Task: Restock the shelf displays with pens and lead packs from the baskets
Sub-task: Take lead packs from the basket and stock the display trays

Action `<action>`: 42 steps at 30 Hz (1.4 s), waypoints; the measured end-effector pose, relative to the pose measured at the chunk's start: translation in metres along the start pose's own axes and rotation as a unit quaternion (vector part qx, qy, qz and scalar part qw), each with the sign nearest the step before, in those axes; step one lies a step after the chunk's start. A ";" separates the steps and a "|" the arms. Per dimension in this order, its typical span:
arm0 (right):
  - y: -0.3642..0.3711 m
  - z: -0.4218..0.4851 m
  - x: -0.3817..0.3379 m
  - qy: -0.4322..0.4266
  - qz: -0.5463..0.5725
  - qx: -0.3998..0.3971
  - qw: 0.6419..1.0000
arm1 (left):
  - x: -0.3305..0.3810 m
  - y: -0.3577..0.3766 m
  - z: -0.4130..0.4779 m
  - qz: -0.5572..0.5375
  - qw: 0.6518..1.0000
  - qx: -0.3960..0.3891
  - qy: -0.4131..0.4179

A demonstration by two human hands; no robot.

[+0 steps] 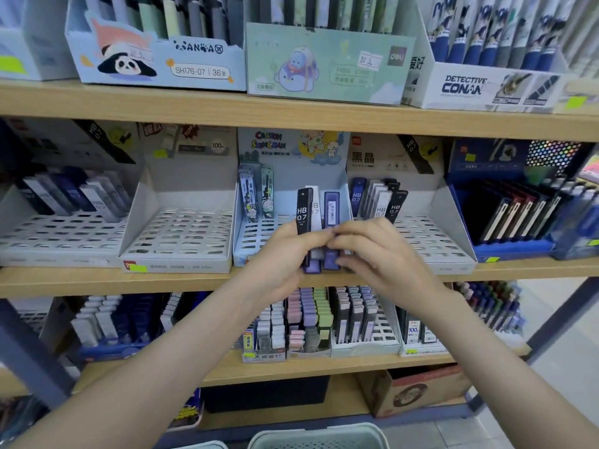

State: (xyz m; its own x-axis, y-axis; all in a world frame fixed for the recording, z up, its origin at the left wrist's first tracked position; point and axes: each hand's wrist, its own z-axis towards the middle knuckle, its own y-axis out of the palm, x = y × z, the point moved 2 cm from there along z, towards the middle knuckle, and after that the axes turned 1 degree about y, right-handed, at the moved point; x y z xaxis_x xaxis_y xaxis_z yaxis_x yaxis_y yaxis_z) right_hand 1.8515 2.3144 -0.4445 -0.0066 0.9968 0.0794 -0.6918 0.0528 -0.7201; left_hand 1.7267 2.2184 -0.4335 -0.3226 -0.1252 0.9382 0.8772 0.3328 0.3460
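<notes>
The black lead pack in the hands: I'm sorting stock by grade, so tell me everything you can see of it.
The black lead pack is a slim rectangular case, seemingly plastic, printed HB 0.7 in white. It stands upright, leftmost of three fanned packs, against a white pack. The left hand grips its lower half, hiding it; the right hand pinches the purple pack alongside. All are held before the Crayon Shinchan display.

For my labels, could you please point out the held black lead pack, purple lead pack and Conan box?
black lead pack (303,210): head view, HB label.
purple lead pack (331,207): head view, barcode sticker.
Conan box (463,87): head view, front panel.
</notes>
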 end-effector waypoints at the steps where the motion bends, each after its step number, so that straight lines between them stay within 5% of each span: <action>1: 0.003 -0.002 0.000 -0.008 0.003 -0.013 1.000 | 0.001 -0.001 0.000 -0.006 1.000 0.006 -0.008; 5: 0.011 -0.002 0.004 -0.013 0.019 -0.047 0.999 | 0.002 -0.007 0.003 -0.038 0.998 0.024 -0.041; 12: 0.003 0.003 0.001 0.066 0.085 0.108 0.988 | 0.003 0.001 0.007 -0.101 0.992 -0.019 -0.068; 17: -0.017 0.012 -0.001 0.230 0.307 0.209 0.899 | 0.007 0.008 0.014 -0.133 0.989 -0.007 -0.059; 25: -0.018 0.016 0.005 0.328 0.463 0.244 0.786 | 0.000 0.009 0.014 -0.080 0.996 0.024 -0.042; 35: -0.042 0.021 0.033 0.435 0.298 0.239 0.816 | 0.006 0.005 0.021 -0.008 0.999 0.032 0.016; 42: -0.039 0.031 0.059 0.478 0.114 0.152 0.858 | 0.007 -0.013 0.024 -0.047 0.996 0.070 0.016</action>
State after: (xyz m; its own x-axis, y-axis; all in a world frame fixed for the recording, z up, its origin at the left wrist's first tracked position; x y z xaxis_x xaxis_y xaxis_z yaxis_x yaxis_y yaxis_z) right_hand 1.8554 2.3694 -0.3903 0.3277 0.5806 -0.7453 -0.9085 -0.0228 -0.4173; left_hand 1.7048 2.2354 -0.4310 -0.3873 -0.1913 0.9019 0.7852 0.4442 0.4314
